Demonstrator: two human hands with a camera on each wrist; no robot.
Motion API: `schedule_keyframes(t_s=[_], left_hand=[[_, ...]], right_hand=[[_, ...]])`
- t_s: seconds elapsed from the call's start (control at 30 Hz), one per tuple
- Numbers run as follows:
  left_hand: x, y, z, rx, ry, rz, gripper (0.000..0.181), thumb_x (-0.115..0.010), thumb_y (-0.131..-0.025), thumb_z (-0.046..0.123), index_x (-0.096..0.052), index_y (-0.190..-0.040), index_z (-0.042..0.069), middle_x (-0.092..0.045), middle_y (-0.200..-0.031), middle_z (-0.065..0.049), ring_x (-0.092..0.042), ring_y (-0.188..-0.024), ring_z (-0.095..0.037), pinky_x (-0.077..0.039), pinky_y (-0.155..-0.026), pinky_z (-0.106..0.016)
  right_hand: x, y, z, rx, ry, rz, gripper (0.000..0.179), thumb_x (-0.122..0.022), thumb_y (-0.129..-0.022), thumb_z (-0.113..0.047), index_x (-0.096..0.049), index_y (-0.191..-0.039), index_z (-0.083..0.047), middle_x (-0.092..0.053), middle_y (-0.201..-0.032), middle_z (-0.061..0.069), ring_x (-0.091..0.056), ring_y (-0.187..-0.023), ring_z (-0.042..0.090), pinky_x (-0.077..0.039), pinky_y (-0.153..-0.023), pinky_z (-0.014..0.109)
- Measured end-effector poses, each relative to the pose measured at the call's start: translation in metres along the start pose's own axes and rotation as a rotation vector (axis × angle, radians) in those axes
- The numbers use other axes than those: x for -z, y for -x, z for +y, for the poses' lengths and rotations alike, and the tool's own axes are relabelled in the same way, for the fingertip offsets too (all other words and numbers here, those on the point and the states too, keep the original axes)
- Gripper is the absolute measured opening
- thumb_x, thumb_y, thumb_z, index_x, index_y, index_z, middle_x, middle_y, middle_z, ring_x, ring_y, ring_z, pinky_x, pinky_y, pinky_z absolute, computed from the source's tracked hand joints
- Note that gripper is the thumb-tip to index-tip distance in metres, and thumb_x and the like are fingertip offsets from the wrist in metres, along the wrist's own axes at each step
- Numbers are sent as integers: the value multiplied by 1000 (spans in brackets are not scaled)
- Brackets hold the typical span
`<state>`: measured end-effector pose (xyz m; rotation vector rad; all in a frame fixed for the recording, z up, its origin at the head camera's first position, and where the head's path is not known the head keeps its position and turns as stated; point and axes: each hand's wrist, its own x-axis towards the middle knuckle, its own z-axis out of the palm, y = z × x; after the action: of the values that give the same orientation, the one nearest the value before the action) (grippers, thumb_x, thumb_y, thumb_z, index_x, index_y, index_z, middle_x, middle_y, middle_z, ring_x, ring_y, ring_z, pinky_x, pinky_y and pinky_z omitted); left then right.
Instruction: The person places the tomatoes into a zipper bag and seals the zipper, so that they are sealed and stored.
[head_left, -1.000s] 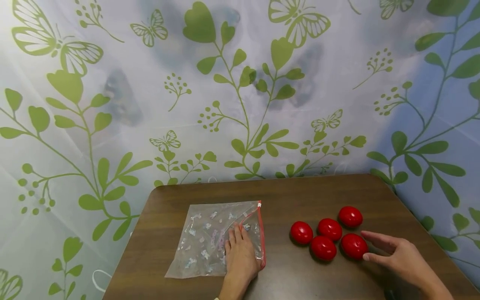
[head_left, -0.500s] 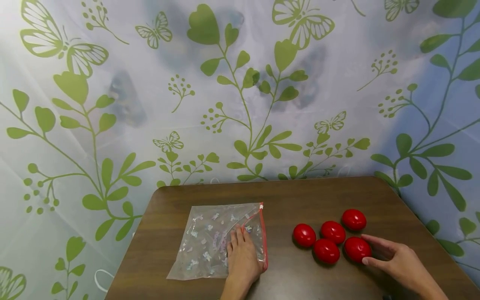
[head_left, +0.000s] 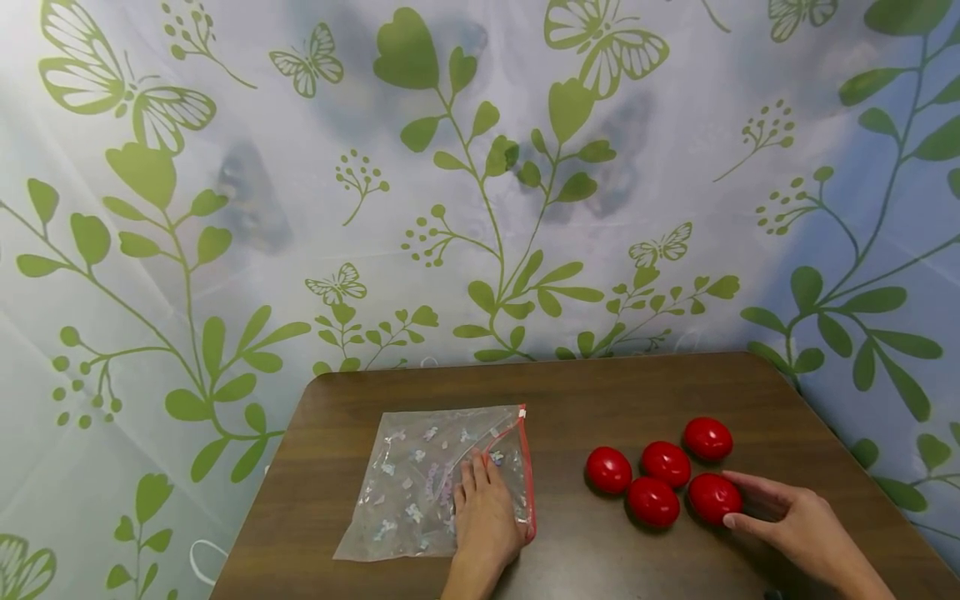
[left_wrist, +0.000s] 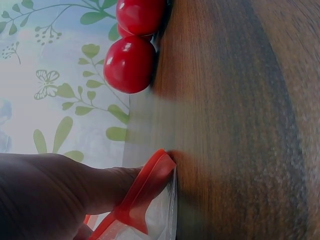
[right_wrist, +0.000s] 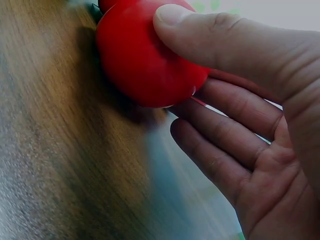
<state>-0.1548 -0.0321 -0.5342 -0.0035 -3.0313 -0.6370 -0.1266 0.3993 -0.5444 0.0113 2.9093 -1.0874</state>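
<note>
My left hand (head_left: 487, 521) lies over a clear printed zip bag (head_left: 408, 479) with a red zipper edge (head_left: 529, 483). In the left wrist view the thumb (left_wrist: 107, 182) is against the raised red edge, its tip partly hidden by it. The fingers bear on the bag's upper layer, near where the zipper bends back. My right hand (head_left: 798, 521) holds the nearest right tomato (head_left: 715, 498), glossy and red, on the table. The right wrist view has the thumb (right_wrist: 200, 30) on the tomato's side and fingers round its far side, partly hidden.
Several more red tomatoes, such as the front one (head_left: 652, 502) and the back one (head_left: 708, 439), sit bunched left of and behind the right hand. The brown wooden table (head_left: 570, 387) ends at a leaf-patterned curtain (head_left: 450, 317).
The view has shifted slightly. My right hand has closed in on the tomato, its thumb now against the side. My left hand stays on the bag.
</note>
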Motion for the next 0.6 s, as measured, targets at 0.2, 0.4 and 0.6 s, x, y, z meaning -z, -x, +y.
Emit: schedule_keyframes(t_s=[0.2, 0.4, 0.6], left_hand=[[-1, 0, 0, 0, 7, 1, 123, -108, -58, 26, -46, -156, -13, -41, -167, -35, -42, -155, -55, -41, -121, -68], [-1, 0, 0, 2, -3, 4, 121, -108, -58, 26, -47, -155, -13, -43, -166, -35, -43, -155, -54, -41, -121, -68], [-1, 1, 0, -4, -22, 4, 120, -108, -60, 27, -47, -155, -13, -42, -167, -35, -42, -156, -53, -40, -123, -67]], right_hand=[[0, 2, -2, -9, -12, -4, 68, -93, -88, -39, -71, -143, -5, -71, -142, 26, -61, -106, -18, -59, -80, 16], [2, 4, -6, -49, -40, -28, 72, -92, -89, -37, -68, -145, 0, -70, -142, 29, -64, -102, -17, -61, -79, 18], [5, 8, -20, -33, -54, 2, 73, -94, -88, -35, -67, -144, 3, -69, -143, 31, -64, -102, -17, -61, -78, 17]])
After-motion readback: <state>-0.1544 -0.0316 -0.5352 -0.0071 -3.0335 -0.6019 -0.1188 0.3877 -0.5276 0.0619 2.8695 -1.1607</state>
